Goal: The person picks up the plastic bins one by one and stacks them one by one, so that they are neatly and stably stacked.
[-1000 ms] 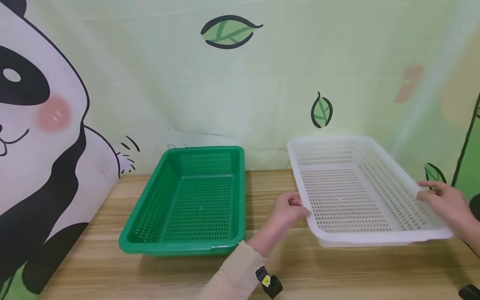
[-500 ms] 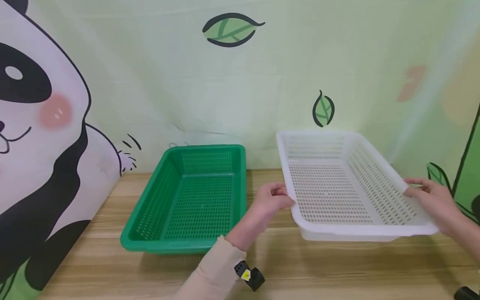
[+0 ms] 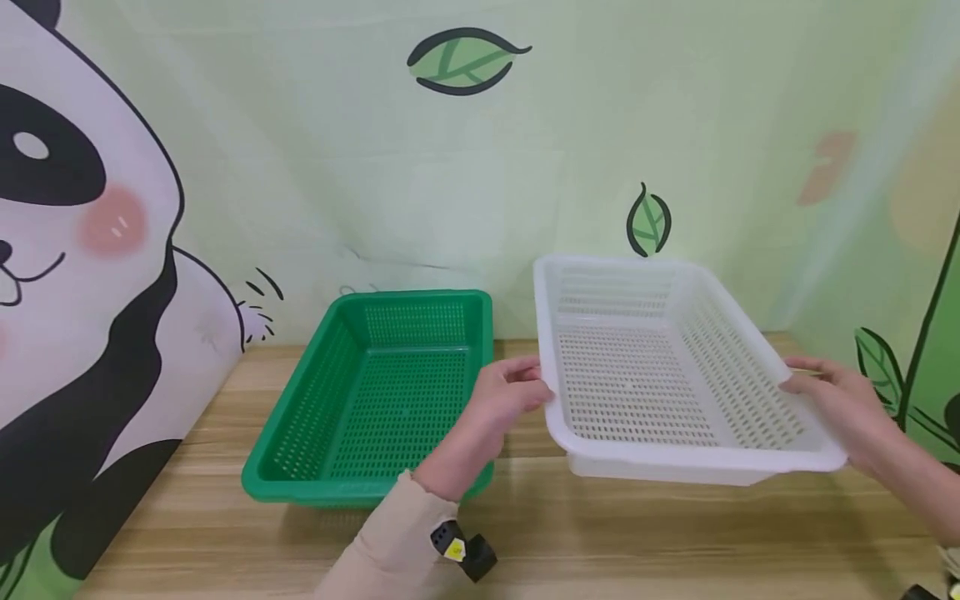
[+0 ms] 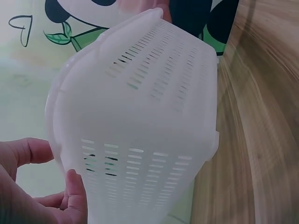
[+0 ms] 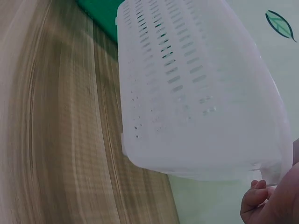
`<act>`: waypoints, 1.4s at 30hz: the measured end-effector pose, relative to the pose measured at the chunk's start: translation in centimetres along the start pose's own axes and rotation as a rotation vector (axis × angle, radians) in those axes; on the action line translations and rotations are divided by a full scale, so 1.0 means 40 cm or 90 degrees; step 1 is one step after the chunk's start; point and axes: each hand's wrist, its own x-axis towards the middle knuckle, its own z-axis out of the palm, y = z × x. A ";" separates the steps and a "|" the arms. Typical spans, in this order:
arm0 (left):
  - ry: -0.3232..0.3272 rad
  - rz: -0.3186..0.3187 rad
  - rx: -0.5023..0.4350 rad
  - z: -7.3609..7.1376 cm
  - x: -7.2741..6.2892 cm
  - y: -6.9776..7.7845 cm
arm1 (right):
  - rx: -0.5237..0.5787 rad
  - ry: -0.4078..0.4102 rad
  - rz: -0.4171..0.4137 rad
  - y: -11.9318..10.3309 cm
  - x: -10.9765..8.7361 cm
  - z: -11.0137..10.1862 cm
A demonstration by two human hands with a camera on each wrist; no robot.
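Note:
A white slotted plastic basket is held up above the table on the right in the head view, its near side lower in the picture. My left hand pinches the left rim between thumb and fingers. On the opposite rim, my right hand grips with the thumb on top. The left wrist view shows the basket's outer wall beside the thumb and fingers of the left hand. From the right wrist, the curled fingers of the right hand appear under the rim.
To the left, a green slotted basket stands on the wood-grain table; my left forearm crosses in front of its near right corner. Behind the table hangs a pale green backdrop with a printed panda and leaves.
Both hands have carried the white basket leftward and slightly up, closer to the green basket. Its far end now overlaps more of the backdrop. The green basket has not moved.

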 end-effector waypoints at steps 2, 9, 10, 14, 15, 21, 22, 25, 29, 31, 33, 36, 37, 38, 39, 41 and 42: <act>0.001 -0.001 0.004 -0.015 -0.003 0.006 | 0.000 -0.006 0.001 -0.005 0.000 0.011; 0.005 0.000 0.009 -0.068 -0.015 0.022 | -0.026 -0.039 -0.021 -0.032 -0.007 0.042; 0.006 0.001 0.008 -0.074 -0.016 0.022 | -0.029 -0.045 -0.026 -0.037 -0.011 0.045; 0.007 0.012 0.002 -0.096 -0.027 0.019 | -0.032 -0.046 -0.037 -0.056 -0.024 0.060; 0.008 0.013 0.002 -0.101 -0.031 0.020 | -0.020 -0.049 -0.037 -0.059 -0.026 0.064; 0.015 0.008 0.033 -0.133 -0.046 0.034 | 0.125 -0.078 -0.049 -0.064 -0.031 0.081; 0.016 0.009 0.039 -0.139 -0.047 0.036 | 0.153 -0.082 -0.057 -0.065 -0.032 0.084; 0.025 0.008 0.055 -0.156 -0.049 0.042 | 0.230 -0.093 -0.083 -0.067 -0.034 0.095; 0.021 0.021 0.062 -0.178 -0.052 0.048 | 0.280 -0.101 -0.109 -0.075 -0.040 0.114; 0.008 0.036 0.062 -0.189 -0.055 0.052 | 0.303 -0.104 -0.112 -0.080 -0.044 0.121; -0.003 0.055 0.062 -0.201 -0.058 0.056 | 0.328 -0.110 -0.116 -0.086 -0.048 0.129; -0.018 0.085 0.061 -0.222 -0.064 0.066 | 0.372 -0.126 -0.126 -0.098 -0.052 0.143; -0.022 0.094 0.059 -0.229 -0.066 0.069 | 0.387 -0.132 -0.130 -0.102 -0.053 0.148; -0.026 0.103 0.057 -0.237 -0.068 0.074 | 0.399 -0.139 -0.132 -0.106 -0.054 0.154; -0.031 0.111 0.055 -0.245 -0.069 0.078 | 0.409 -0.144 -0.135 -0.111 -0.055 0.159; -0.040 0.123 0.053 -0.261 -0.070 0.086 | 0.420 -0.149 -0.139 -0.118 -0.056 0.170; -0.043 0.127 0.054 -0.269 -0.071 0.089 | 0.424 -0.150 -0.141 -0.122 -0.056 0.176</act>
